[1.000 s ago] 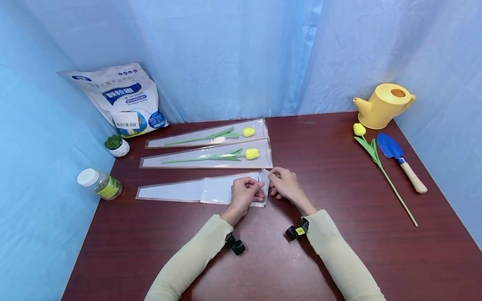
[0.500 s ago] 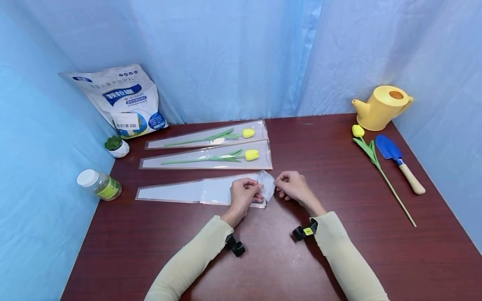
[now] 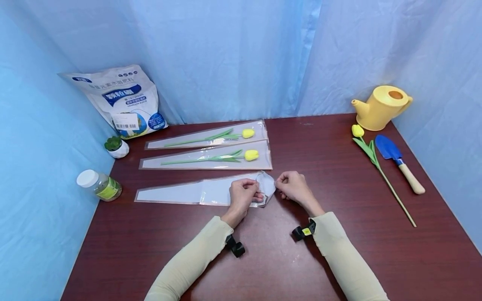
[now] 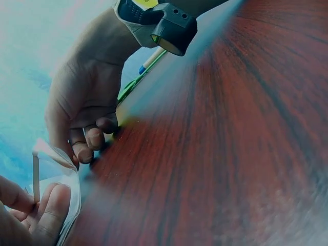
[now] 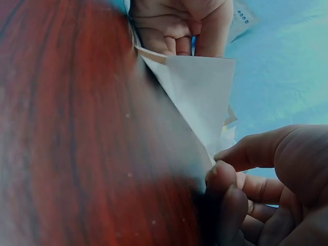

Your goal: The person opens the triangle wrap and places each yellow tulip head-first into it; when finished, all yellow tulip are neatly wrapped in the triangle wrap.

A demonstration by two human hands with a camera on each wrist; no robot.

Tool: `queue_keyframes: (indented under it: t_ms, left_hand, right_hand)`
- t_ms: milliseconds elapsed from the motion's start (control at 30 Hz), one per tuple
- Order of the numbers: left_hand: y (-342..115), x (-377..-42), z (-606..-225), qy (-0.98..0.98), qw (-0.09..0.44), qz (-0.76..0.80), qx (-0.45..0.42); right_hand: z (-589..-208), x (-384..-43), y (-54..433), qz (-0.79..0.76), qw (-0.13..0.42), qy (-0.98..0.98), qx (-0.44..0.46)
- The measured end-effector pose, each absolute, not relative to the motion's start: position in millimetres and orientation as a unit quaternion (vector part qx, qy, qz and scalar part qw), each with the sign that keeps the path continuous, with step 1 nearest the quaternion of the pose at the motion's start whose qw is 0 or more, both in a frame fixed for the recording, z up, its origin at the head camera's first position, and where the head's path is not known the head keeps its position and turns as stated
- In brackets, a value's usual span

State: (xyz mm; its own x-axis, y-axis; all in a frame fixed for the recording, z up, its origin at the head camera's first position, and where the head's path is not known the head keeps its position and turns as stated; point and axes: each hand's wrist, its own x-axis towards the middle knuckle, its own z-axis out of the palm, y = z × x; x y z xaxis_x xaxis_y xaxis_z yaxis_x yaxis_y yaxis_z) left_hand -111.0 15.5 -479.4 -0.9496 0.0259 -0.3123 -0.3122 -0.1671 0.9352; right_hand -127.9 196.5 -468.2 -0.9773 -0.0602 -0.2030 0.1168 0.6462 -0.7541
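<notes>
A long tapered flower sleeve, white with a pinkish-brown border, lies flat on the table, its wide end toward the right. My left hand pinches one layer at the wide mouth between thumb and fingers. At the far right tip of that mouth, my right hand pinches the other layer. Between both hands the mouth gapes; in the right wrist view a white flap stretches from the left fingers to the right thumb and forefinger. Two similar sleeves lie behind, each with a yellow tulip inside.
On the right lie a loose yellow tulip and a blue trowel, with a yellow watering can behind. Along the left stand a white printed bag, a small potted succulent and a lidded jar. Blue curtains surround the table.
My right hand has moved a little right, drawing its layer outward. The sleeve's mouth has spread from a narrow gap to a wide rounded one. My left hand stays almost in place.
</notes>
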Motion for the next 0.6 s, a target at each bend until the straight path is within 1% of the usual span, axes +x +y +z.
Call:
queue_keyframes:
  t_ms: [133, 267, 600]
  left_hand:
    - [15, -112, -481, 0.645, 0.112, 0.749, -0.107]
    - [15, -112, -481, 0.651, 0.103, 0.745, -0.102]
    - [15, -112, -481, 0.656, 0.093, 0.743, -0.092]
  right_hand:
    - [-469, -128, 198, -0.382, 0.082, 0.92, 0.001]
    - [-469, -128, 198, -0.363, 0.076, 0.929, -0.009]
    - [-451, -128, 210, -0.391, 0.112, 0.912, -0.056]
